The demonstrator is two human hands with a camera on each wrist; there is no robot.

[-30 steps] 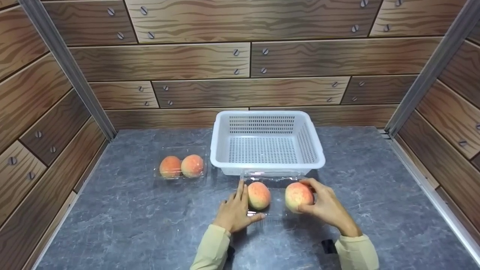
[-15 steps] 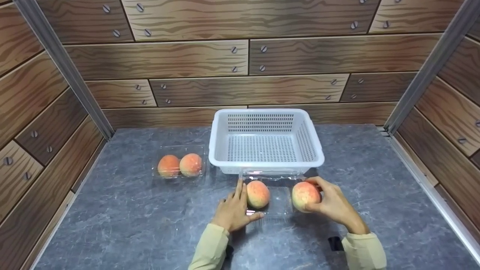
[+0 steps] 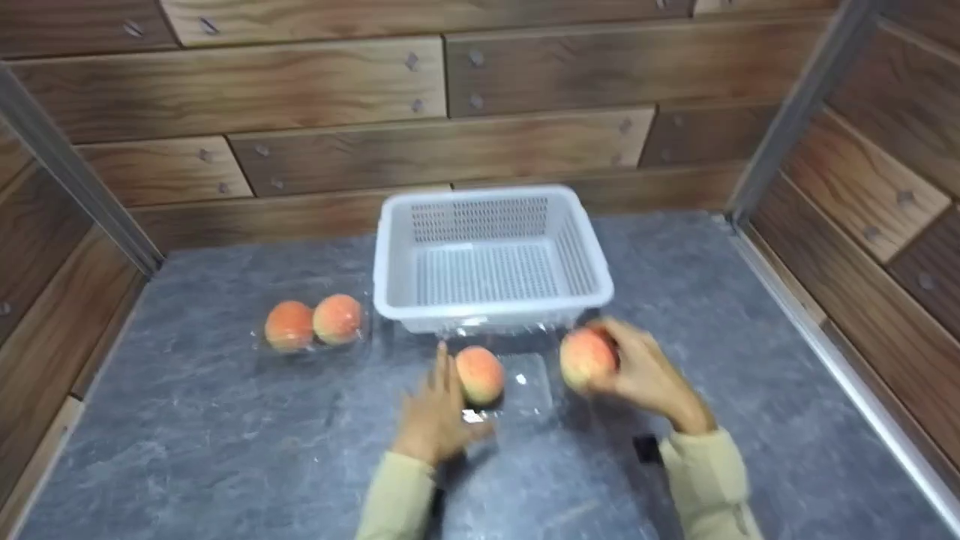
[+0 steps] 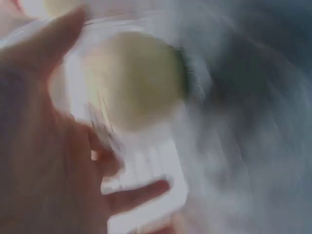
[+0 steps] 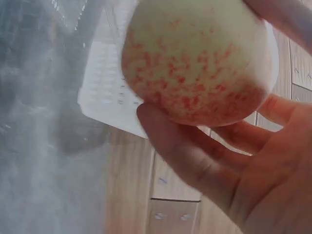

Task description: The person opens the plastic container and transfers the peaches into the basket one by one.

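I take my bearings from the white basket (image 3: 491, 310), which sits toward the back of the grey desk (image 3: 225, 442). In front of its right front corner, the right hand (image 3: 646, 375) holds a peach (image 3: 586, 360), thumb on the near side and fingers curled round the far side. My right wrist view shows that fruit seated against the fingers, with the basket beyond it; I cannot tell whether it clears the desk.

In front of the basket's middle lies a clear plastic tray (image 3: 531, 384), and a second peach (image 3: 480, 376) sits in its left half. Just left of that fruit, also in front of the basket, the left hand (image 3: 433, 420) has its fingers stretched forward and its thumb spread wide. My left wrist feed is too blurred to tell me whether it touches the peach.

Off the basket's left side, well apart from the right hand, a clear pack (image 3: 309, 347) contains two more peaches (image 3: 289, 326), side by side. Behind the basket I see a wood-patterned wall (image 3: 337, 157).
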